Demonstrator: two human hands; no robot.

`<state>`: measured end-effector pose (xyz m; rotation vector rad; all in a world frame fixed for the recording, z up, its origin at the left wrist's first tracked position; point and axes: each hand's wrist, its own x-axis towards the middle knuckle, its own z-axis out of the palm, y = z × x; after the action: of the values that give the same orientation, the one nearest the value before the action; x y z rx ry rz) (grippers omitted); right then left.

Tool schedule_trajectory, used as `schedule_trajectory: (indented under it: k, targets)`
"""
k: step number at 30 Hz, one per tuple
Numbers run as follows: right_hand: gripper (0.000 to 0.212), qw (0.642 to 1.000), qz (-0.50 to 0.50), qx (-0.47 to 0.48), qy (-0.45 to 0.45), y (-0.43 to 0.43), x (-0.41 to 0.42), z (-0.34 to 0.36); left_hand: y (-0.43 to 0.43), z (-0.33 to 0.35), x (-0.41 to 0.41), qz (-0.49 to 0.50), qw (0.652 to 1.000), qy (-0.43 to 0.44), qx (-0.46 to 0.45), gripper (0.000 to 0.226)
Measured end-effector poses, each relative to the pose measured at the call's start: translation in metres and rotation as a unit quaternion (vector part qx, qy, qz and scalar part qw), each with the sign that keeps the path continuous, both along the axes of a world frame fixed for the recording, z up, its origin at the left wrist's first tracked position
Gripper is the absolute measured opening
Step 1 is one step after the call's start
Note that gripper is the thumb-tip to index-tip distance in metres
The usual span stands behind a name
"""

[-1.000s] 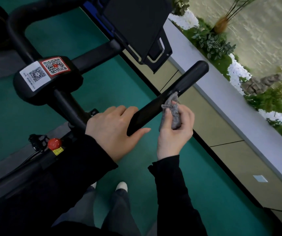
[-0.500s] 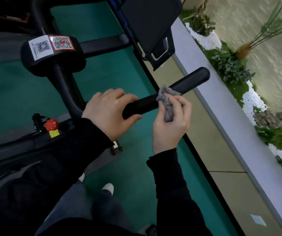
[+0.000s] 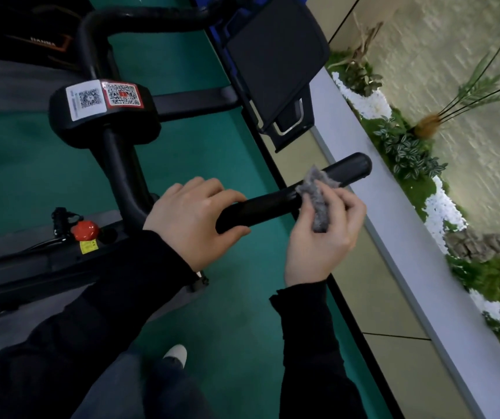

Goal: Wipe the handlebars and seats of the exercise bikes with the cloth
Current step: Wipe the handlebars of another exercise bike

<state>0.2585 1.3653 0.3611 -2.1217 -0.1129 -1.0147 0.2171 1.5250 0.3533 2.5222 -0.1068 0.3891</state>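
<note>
Head view: the left hand (image 3: pixel 191 222) is wrapped over the near end of the black tubular handlebar (image 3: pixel 267 205), fingers curled on top and thumb tucked beneath. The bar runs out of that grip toward two o'clock and ends in a rounded tip. Just past the left hand, at its three o'clock, the right hand (image 3: pixel 324 237) comes up from under the bar, pinching a grey fuzzy cloth (image 3: pixel 319 204) between thumb and curled fingers. The cloth is draped against the bar about midway along the exposed stretch, with a tuft poking up at its twelve o'clock.

Below it all lies a dark green floor (image 3: pixel 31 164), bordered at three o'clock by beige tiles and a pale grey ledge (image 3: pixel 409 237). Beyond the ledge sits a bed of green plants and white pebbles (image 3: pixel 442 207) against a light wall.

At ten o'clock a black padded hub with two QR stickers (image 3: pixel 103 116) sits on the bike's stem. A black flat panel (image 3: pixel 273 52) stands at twelve, and a red knob (image 3: pixel 85 230) at nine.

Black sleeves cover both wrists. The bike's frame runs off the left edge, the seat cannot be seen, and lettering at the top left is too dim to read.
</note>
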Motion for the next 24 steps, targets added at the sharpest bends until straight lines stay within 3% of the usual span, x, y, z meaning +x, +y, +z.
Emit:
schedule_trajectory:
  k: [8,11,15,19,24]
  targets:
    - [0.019,0.998,-0.016,0.055,-0.003,0.014,-0.004,-0.015,0.0,-0.002,0.001,-0.003,1.0,-0.016,0.007,0.036]
    - [0.019,0.992,-0.07,0.097,-0.032,0.006,0.012,-0.005,0.0,-0.002,0.001,-0.007,1.0,-0.015,0.004,0.035]
    - [0.018,0.984,-0.07,0.162,-0.023,0.015,0.005,-0.013,0.0,-0.001,0.001,-0.01,1.0,-0.004,0.0,0.036]
    - [0.017,0.923,-0.038,0.381,0.041,0.025,-0.003,-0.019,0.0,-0.001,0.002,-0.007,1.0,0.003,0.002,0.036]
    - [0.019,0.883,-0.029,0.463,0.065,0.038,-0.012,-0.028,0.0,0.001,0.001,-0.014,1.0,0.001,0.006,0.042]
